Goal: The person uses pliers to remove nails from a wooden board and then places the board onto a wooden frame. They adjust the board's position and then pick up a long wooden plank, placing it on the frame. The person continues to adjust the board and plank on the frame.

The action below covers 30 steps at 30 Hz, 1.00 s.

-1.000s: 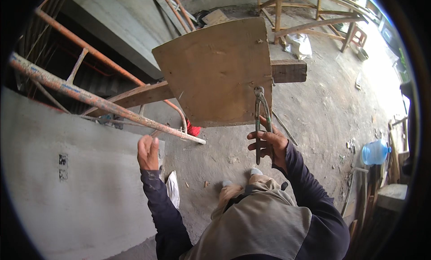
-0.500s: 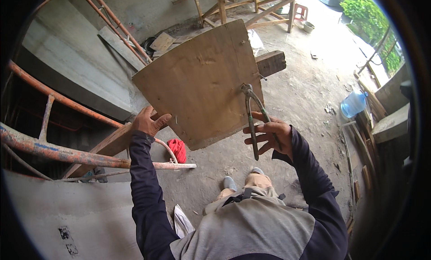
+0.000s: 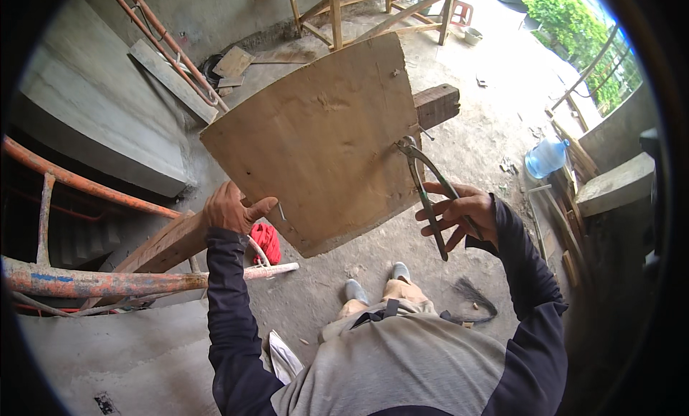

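Note:
A tan plywood board [image 3: 316,143] lies against a long wooden beam [image 3: 161,247], which passes behind it and juts out at the upper right. At the board's lower left edge my left hand [image 3: 231,209] is closed, its thumb on the board's face and its fingers by the beam. My right hand [image 3: 470,213] grips the handles of metal pincers [image 3: 429,201]. Their jaws touch the board near its right edge; whether they bite on a nail is too small to tell. One nail [image 3: 427,133] sticks out beside the jaws. Another nail [image 3: 281,212] stands near my left thumb.
Rusty orange scaffold pipes [image 3: 108,279] run along the left, near a red cloth bundle [image 3: 265,244]. A blue water jug [image 3: 545,159] and scrap timber [image 3: 567,222] lie at right. Wooden trestles [image 3: 387,14] stand at the back. A black brush-like bundle [image 3: 477,301] is by my feet.
The view has shifted, and the background has slid left. My right hand and the pincers sit farther right in view, jaws still at the same part of the board. My left hand keeps its hold.

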### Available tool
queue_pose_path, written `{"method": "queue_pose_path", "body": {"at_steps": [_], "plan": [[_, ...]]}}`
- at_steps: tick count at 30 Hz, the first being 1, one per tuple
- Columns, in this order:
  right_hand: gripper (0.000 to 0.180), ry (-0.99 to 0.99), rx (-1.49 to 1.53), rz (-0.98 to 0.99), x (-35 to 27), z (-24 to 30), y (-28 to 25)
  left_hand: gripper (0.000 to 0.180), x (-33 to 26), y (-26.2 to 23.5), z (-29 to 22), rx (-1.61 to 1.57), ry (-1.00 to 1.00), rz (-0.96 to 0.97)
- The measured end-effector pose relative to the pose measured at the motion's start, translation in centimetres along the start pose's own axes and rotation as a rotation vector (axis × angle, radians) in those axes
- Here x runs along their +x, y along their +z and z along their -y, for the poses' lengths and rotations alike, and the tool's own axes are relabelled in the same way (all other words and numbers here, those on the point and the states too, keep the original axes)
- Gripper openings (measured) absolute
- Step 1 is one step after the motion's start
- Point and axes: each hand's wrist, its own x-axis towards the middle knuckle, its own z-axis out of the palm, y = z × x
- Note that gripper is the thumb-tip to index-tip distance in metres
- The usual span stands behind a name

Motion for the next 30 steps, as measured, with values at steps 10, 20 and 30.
{"method": "queue_pose_path", "body": {"at_steps": [10, 20, 30], "plan": [[0.080, 0.055, 0.104, 0.085, 0.0, 0.3, -0.3, 0.077, 0.0, 0.2, 0.0, 0.015, 0.036, -0.024], [0.031, 0.158, 0.080, -0.133, 4.3, -3.5, 2.2, 0.075, 0.3, -0.1, -0.8, -0.048, 0.039, -0.012], [0.030, -0.254, 0.654, -0.207, 12.2, -11.5, 10.4, 0.072, -2.9, 2.0, -1.8, 0.104, 0.009, 0.034]]}}
